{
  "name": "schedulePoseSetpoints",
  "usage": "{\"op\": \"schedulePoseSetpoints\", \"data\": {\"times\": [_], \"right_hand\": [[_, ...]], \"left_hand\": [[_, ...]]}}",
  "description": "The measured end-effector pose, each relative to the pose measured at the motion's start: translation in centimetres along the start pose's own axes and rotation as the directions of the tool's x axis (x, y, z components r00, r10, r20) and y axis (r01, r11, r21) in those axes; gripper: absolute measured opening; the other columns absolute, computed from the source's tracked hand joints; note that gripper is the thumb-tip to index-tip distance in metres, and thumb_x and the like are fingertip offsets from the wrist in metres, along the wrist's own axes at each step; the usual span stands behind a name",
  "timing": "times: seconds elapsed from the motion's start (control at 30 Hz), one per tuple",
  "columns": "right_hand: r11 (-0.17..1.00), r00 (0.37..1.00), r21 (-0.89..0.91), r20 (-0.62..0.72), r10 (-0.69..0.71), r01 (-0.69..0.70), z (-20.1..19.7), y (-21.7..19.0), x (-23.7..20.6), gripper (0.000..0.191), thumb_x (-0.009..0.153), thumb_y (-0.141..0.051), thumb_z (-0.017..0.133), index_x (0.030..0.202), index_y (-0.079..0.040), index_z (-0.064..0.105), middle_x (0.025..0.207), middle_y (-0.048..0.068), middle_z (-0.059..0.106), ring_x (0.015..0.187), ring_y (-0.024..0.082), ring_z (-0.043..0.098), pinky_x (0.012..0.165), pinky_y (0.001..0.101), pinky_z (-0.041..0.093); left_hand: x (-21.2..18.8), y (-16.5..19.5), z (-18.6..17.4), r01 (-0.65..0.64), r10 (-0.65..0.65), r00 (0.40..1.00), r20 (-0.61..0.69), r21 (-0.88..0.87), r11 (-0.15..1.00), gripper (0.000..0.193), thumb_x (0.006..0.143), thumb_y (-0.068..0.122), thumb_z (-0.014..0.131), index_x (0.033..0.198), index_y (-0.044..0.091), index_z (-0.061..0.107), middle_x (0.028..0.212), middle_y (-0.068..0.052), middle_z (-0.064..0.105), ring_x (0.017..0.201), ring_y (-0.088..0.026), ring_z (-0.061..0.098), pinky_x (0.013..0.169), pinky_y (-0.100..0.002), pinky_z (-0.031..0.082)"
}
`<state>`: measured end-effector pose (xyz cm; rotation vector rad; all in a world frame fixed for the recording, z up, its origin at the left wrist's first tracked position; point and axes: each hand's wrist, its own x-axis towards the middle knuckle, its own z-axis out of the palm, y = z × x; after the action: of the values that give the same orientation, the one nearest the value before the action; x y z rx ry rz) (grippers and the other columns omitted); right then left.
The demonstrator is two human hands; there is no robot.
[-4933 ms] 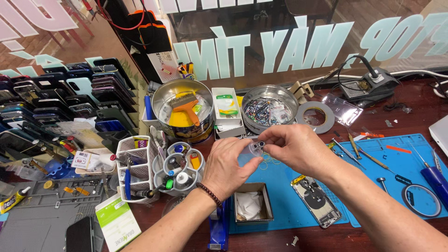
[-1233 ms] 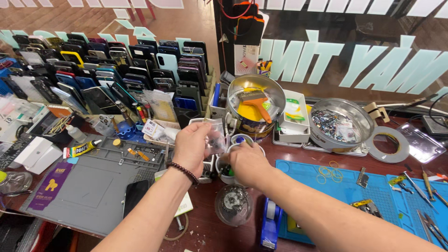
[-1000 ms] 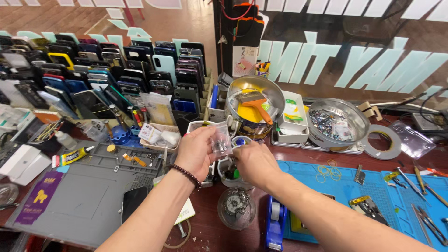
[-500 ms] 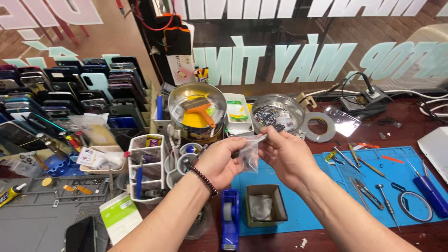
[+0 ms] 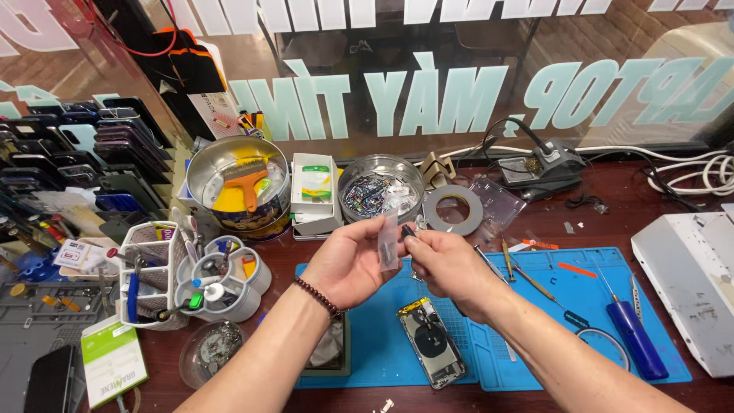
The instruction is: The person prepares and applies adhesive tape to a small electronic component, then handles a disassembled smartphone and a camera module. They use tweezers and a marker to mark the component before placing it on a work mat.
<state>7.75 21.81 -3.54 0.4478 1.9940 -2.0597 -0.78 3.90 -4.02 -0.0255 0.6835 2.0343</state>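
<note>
- Behind your dark wooden desk (image 5: pixel 581 229) stands a glass shopfront with mirrored lettering; racks of phones fill the left side.
- Your left hand (image 5: pixel 348 264) is closed on a small clear plastic bag (image 5: pixel 388 243), pinching it upright between thumb and fingers above the blue work mat (image 5: pixel 566 306).
- Your right hand (image 5: pixel 451 268) has its fingertips pressed together at the bag's upper edge; whether they grip a small part there is too fine to tell.
- An opened phone (image 5: pixel 432 352) lies on the mat just below both hands, its internals exposed.
- A round tin of small parts (image 5: pixel 380 189), a tape roll (image 5: pixel 453 210) and a tool caddy (image 5: pixel 191 279) sit near.
- Risk, as judged: the bag is held over the open phone, so anything slipping from your pinch could drop into the casing or bounce off the mat onto the cluttered desk, where it would be hard to find.
- Risk, as judged: the screwdrivers (image 5: pixel 535 279) lying beside your right forearm could be swept off by an elbow.
</note>
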Motion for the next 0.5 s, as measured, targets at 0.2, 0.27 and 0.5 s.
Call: {"op": "schedulePoseSetpoints", "data": {"times": [0.2,0.27,0.5], "right_hand": [[0.948,0.969,-0.209,0.111,-0.221,0.24,-0.9,0.4,0.3,0.032,0.104,-0.034,0.057,0.101,-0.008,0.075,0.07,-0.008,0.053,0.058,0.0,0.043,0.049,0.0202,0.035],[0.968,0.993,-0.244,0.111,-0.027,0.054,-1.0,0.0,0.8,0.035,0.101,-0.039,0.056,0.101,-0.009,0.075,0.062,-0.004,0.044,0.05,0.006,0.035,0.043,0.0246,0.025],[0.919,0.945,-0.318,0.146,0.291,-0.234,-3.1,-0.7,1.8,0.043,0.097,-0.029,0.063,0.137,-0.016,0.054,0.08,0.006,0.064,0.06,0.01,0.05,0.049,0.0251,0.039]], "left_hand": [[0.4,0.2,0.8,0.044,-0.045,0.999,0.002,0.076,0.996,0.035,0.103,0.02,0.055,0.121,-0.009,0.064,0.104,-0.014,0.072,0.088,-0.021,0.072,0.078,-0.032,0.06],[0.1,0.7,0.5,0.049,-0.048,0.999,-0.007,0.085,0.995,0.034,0.104,0.019,0.055,0.12,-0.01,0.063,0.104,-0.015,0.071,0.089,-0.022,0.072,0.08,-0.032,0.061],[1.4,2.8,-5.4,0.005,0.016,0.955,-0.295,0.07,0.998,0.024,0.098,0.013,0.058,0.113,-0.006,0.063,0.102,-0.016,0.071,0.092,-0.026,0.072,0.085,-0.036,0.061]]}}
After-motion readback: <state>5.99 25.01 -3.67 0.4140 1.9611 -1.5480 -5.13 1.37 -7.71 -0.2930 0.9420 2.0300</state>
